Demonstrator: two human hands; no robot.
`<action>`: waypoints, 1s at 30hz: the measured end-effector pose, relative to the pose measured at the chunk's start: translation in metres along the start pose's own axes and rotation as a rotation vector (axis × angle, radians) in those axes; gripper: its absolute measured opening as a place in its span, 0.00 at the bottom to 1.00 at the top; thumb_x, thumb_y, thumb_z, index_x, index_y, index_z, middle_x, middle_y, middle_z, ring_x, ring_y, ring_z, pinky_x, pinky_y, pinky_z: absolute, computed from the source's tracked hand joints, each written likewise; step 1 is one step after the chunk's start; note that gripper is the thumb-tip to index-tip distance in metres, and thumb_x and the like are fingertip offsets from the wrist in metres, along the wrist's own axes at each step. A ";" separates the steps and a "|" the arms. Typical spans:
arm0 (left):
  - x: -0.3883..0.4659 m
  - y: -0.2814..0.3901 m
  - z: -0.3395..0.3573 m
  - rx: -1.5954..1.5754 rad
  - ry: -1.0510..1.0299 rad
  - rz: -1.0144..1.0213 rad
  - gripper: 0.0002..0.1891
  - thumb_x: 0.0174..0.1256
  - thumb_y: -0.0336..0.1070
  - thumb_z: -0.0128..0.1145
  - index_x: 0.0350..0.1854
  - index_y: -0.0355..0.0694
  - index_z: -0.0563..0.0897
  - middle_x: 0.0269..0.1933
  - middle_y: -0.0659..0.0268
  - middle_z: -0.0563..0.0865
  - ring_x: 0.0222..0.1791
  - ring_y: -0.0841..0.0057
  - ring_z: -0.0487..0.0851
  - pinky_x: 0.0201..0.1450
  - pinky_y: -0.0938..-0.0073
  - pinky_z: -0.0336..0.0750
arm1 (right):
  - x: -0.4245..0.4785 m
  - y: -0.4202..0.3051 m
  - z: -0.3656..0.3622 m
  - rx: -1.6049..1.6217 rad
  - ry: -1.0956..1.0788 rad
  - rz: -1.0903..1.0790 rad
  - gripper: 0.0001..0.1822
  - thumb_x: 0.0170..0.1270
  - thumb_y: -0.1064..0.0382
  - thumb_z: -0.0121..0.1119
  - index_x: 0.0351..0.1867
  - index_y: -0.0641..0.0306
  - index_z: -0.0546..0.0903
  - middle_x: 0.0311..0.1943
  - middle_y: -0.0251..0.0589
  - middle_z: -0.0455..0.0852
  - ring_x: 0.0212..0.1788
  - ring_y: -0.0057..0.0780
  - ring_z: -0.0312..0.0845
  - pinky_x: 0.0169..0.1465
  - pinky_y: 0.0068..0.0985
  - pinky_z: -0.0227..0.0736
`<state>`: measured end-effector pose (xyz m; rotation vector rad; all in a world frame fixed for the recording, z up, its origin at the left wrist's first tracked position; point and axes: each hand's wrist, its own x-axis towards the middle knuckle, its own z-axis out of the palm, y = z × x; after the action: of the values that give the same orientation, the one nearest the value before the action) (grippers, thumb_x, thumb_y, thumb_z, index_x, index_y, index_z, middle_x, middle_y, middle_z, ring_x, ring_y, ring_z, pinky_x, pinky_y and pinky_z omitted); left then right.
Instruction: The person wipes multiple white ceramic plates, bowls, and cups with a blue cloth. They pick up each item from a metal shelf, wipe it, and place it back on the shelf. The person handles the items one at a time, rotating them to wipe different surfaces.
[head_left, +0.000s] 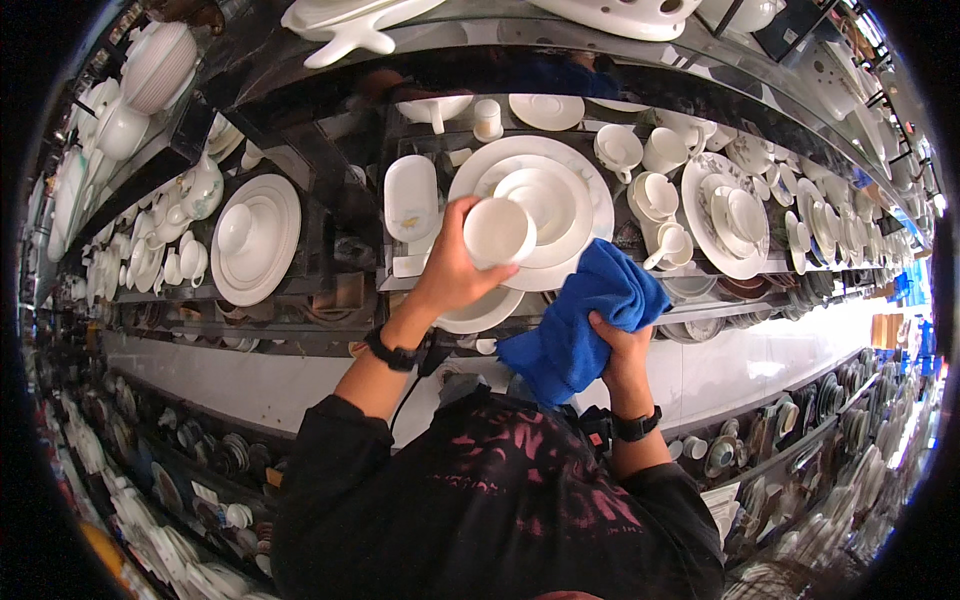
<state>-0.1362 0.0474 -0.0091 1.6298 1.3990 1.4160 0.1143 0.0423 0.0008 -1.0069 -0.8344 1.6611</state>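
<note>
My left hand (455, 259) grips a small white ceramic bowl (496, 234) by its side, with its hollow turned up toward me. Behind that bowl lies a nest of white plates (596, 202) with another white bowl (559, 199) in the middle. A bunched blue cloth (581, 330) hangs from my right hand (622, 345), lower and to the right of the held bowl. Just left of the plates rests a white oblong dish (410, 196). The rim of a larger white bowl (484, 313) shows below my left hand, partly covered by it.
Cups (619, 150), a white spoon (666, 244) and a floral plate set (724, 214) crowd the shelf to the right. A plate stack (257, 240) stands at left. An upper dark shelf (480, 71) carries more white dishes. Behind me, further racks of tableware (780, 442) border the pale floor (720, 375).
</note>
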 end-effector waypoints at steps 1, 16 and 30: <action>0.015 -0.004 0.007 0.034 0.036 0.026 0.41 0.44 0.36 0.75 0.61 0.34 0.64 0.56 0.50 0.75 0.56 0.58 0.77 0.61 0.62 0.70 | 0.001 -0.001 -0.005 -0.008 0.014 -0.019 0.37 0.45 0.78 0.69 0.62 0.68 0.70 0.54 0.43 0.80 0.54 0.36 0.77 0.62 0.35 0.70; 0.059 -0.042 0.042 0.509 0.050 -0.007 0.40 0.39 0.44 0.77 0.57 0.38 0.72 0.53 0.54 0.81 0.56 0.55 0.76 0.59 0.57 0.68 | 0.027 0.017 -0.034 -0.099 -0.017 -0.005 0.37 0.45 0.76 0.71 0.62 0.68 0.72 0.55 0.42 0.80 0.55 0.32 0.76 0.62 0.31 0.69; 0.036 -0.043 -0.008 0.420 0.245 0.157 0.32 0.51 0.38 0.71 0.59 0.36 0.73 0.56 0.50 0.77 0.57 0.52 0.74 0.60 0.56 0.69 | 0.016 0.011 -0.029 -0.089 0.032 0.050 0.42 0.40 0.77 0.72 0.64 0.67 0.70 0.57 0.43 0.79 0.58 0.35 0.75 0.64 0.36 0.67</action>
<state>-0.1622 0.0922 -0.0326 1.9083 1.8421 1.5260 0.1337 0.0567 -0.0244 -1.1215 -0.8740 1.6579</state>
